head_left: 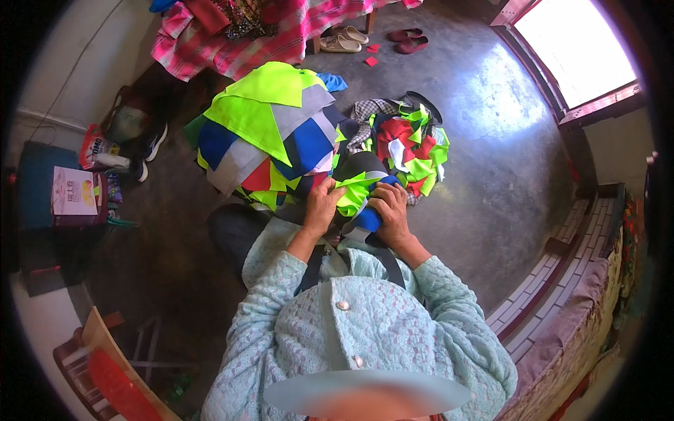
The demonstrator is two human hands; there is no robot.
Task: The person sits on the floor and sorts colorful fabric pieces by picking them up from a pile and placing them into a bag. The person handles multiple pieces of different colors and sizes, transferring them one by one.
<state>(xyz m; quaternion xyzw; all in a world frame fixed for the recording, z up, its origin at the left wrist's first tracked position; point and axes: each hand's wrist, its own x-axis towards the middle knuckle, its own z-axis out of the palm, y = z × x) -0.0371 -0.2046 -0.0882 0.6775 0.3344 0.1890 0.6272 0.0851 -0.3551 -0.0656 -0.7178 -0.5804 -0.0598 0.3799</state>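
Observation:
My left hand [322, 208] pinches a neon yellow-green fabric scrap [354, 193] just above my lap. Close beside it, my right hand [390, 209] is closed on a blue fabric piece [368, 219], with grey and dark cloth under it. Folds hide how the pieces join. A large heap of cut fabric [243, 151] in neon yellow, grey, blue and red rises ahead of my left hand. Beyond my right hand, a smaller pile of fabric scraps [414, 156] lies on the floor, mixing red, neon, white and checked cloth.
A bed or table with a pink checked cover [263, 48] stands at the far side, shoes [342, 40] by it. Boxes [76, 193] sit at the left. A wooden chair [95, 372] is at lower left, a long bench [554, 274] at right.

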